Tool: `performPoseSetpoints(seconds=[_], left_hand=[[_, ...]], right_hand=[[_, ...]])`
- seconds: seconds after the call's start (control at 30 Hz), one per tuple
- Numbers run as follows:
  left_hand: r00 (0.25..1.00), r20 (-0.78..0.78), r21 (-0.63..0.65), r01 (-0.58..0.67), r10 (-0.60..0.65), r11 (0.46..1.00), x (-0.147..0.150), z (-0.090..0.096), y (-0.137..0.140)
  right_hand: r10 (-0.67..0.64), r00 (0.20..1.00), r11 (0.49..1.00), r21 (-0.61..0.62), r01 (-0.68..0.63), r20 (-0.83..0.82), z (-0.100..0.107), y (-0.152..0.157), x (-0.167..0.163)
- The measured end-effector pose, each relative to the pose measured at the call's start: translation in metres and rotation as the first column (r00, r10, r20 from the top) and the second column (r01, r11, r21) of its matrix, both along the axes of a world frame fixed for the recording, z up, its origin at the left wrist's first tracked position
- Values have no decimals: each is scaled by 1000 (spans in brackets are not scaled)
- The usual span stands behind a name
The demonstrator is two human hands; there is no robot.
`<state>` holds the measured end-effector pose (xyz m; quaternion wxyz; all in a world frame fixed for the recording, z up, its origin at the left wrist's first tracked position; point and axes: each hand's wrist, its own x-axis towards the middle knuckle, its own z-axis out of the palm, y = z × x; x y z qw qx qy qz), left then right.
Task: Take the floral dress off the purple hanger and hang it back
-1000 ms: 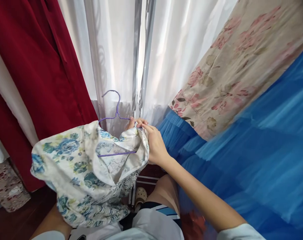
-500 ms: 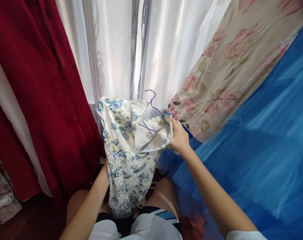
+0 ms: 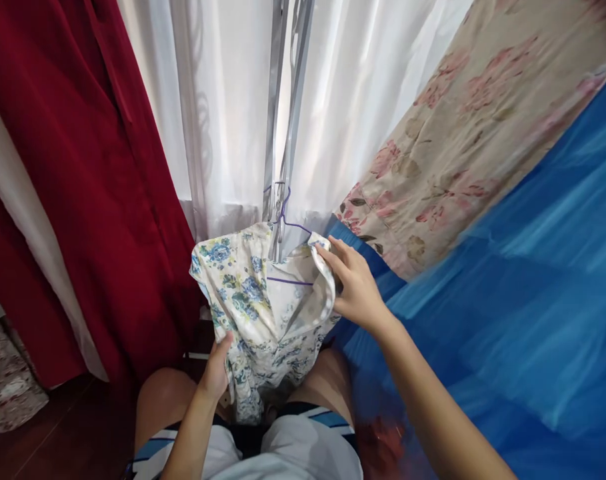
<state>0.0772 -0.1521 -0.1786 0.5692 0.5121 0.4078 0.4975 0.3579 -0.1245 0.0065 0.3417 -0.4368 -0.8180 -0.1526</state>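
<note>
1. Hands: left hand (image 3: 217,370) holds the side edge of the cloth, thumb in front, fingers hidden behind. Right hand (image 3: 355,283) is half spread, fingertips over the shoulder edge near the neckline; how firmly it pinches, I cannot tell.
2. Floral garment (image 3: 245,293): white with blue flowers, directly ahead of the person, between the two hands and touching both. Its long axis runs from the shoulders, at the far end, back toward the lap; lower part bunched between the thighs (image 3: 327,383).
3. Purple hanger (image 3: 297,227): hook at the far end, pointing away from the person. One sloping arm enters the shoulder beside the right hand; the lower bar (image 3: 290,281) crosses the open neckline. The other arm is covered by cloth.
4. Key relation: right hand is clearly the nearer to hanger and neckline. Left hand sits lower, closer to the body, well apart from the hook.
5. Metal uprights (image 3: 293,100) rise just beyond the hook; whether hook and metal touch, I cannot tell.
6. Farther out: white drapes (image 3: 233,120) behind, red cloth (image 3: 127,200) to the left, beige flowered cloth (image 3: 447,147) and blue ruffled fabric (image 3: 507,320) to the right.
</note>
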Motion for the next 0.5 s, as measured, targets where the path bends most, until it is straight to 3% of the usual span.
performPoseSetpoints(seconds=[0.07, 0.13, 0.2, 0.27, 0.33, 0.4, 0.43, 0.5], left_hand=[[962, 172, -71, -201, 211, 977, 6, 0, -8], [913, 272, -136, -276, 304, 951, 11, 0, -15], [898, 307, -180, -270, 314, 946, 13, -4, -21], [894, 304, -226, -268, 329, 937, 13, -11, -24], [885, 278, -275, -298, 372, 914, 10, -18, -25], [868, 243, -329, -346, 433, 879, 9, -22, -25], [857, 231, -357, -365, 460, 860, 10, -22, -25], [838, 232, -395, -383, 495, 835, 13, -18, -27]], right_hand=[[98, 989, 993, -60, -105, -107, -19, -6, -12], [219, 935, 948, -164, -271, -278, -46, -15, -29], [292, 835, 854, -267, -447, -466, -79, -29, -49], [264, 729, 754, -336, -564, -631, -117, -45, -68], [99, 602, 798, -298, -524, -793, -155, -58, -82], [-64, 395, 873, -243, -423, -917, -186, -66, -89], [-127, 322, 886, -253, -388, -938, -197, -68, -89], [-215, 317, 840, -341, -423, -924, -208, -69, -86]])
